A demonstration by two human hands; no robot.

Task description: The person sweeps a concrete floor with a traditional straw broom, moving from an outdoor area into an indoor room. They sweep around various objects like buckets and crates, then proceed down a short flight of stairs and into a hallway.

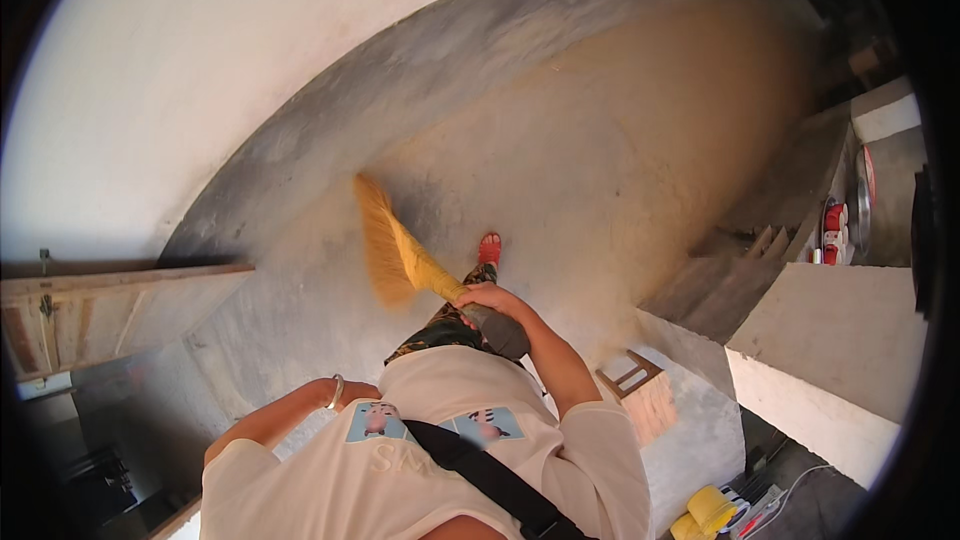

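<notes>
One hand, the right, has its fingers wrapped around the handle of a yellow broom. The broom's long axis runs from the grip at about four o'clock up to the bristles at ten o'clock, where the fanned tips meet the dusty concrete floor near the foot of a white wall. A red sandal stands just beside the handle at one o'clock. The right arm reaches forward, elbow bent. The left hand rests at the waist, wrist banded; I cannot tell how its fingers sit.
</notes>
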